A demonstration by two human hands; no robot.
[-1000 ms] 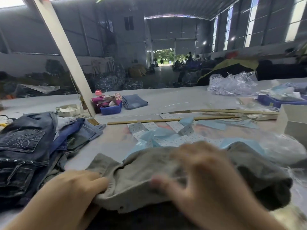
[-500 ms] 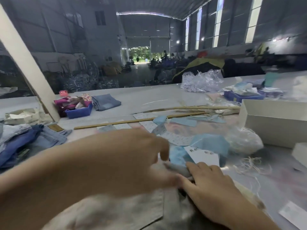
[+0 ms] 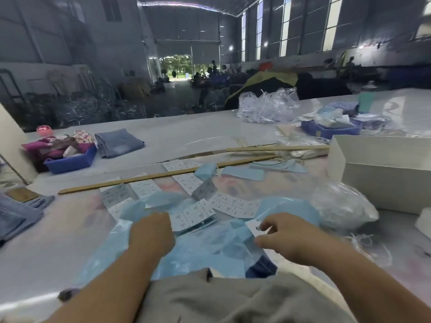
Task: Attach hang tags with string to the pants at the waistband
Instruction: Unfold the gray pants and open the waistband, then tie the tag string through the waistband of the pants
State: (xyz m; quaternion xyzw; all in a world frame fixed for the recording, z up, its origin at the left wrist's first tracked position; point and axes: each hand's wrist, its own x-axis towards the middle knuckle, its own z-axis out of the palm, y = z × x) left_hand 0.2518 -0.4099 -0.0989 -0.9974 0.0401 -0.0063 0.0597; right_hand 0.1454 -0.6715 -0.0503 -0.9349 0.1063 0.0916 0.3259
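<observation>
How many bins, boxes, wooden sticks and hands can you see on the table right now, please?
Blue plastic bins: 2
White cardboard boxes: 1
Long wooden sticks: 2
Hands: 2, left hand, right hand pinching a white tag
Total: 7

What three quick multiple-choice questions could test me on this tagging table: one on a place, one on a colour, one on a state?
1. Where does the folded denim garment lie?
A. beside the blue tray
B. inside the white box
C. on the grey pants

2. What colour is the tray at far left?
A. red
B. blue
C. yellow

3. What is the right hand doing?
A. lying flat
B. pinching a white hang tag
C. gripping a wooden stick

Answers: 1 A, it sits just right of the tray; 2 B, its wall is blue; 3 B, fingers close on the tag.
</observation>
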